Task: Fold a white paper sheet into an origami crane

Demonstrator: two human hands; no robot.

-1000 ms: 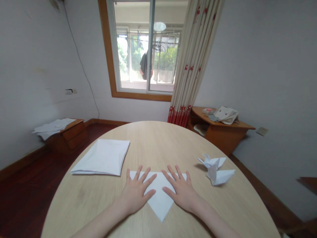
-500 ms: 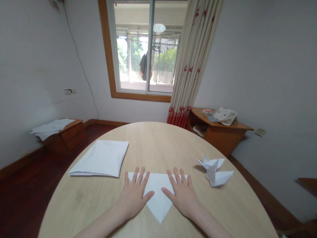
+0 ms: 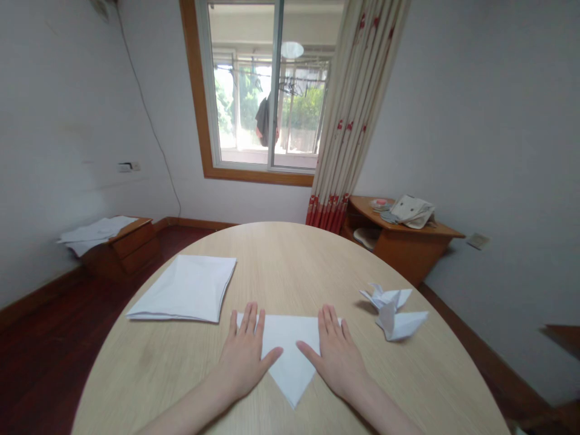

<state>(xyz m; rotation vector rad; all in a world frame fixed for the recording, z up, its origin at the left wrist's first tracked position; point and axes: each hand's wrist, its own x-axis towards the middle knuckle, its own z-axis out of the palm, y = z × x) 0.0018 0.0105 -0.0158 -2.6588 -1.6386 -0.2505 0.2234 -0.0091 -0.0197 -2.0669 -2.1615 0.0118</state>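
Several white sheets (image 3: 97,229) at far left, laid over the top of a low wooden cabinet (image 3: 133,244) with two drawers. Next, a thin cable (image 3: 149,115) down the wall. On the left part of the round, light wood table (image 3: 290,266), a flat stack of white paper (image 3: 188,287), roughly square, well clear of both hands. Left hand (image 3: 244,359) palm down, flat, fingers extended, over the left corner of a white paper triangle (image 3: 292,338); thumb angled inward across the sheet. Triangle flat on the table, centred between the hands, long straight edge away from the body, point toward it. Beyond the table, a sliding window (image 3: 244,103) in a wooden frame. Right hand (image 3: 338,359) likewise palm down, fingers extended, over the right corner of the triangle; thumb angled inward, tip apart from the opposite thumb. Behind, a cream curtain (image 3: 353,109) with red motifs. Farther right on the table, two folded paper figures (image 3: 403,326), one just behind the other. Beyond, a wooden corner unit (image 3: 408,254) with a crumpled pale cloth item (image 3: 412,211) on top.
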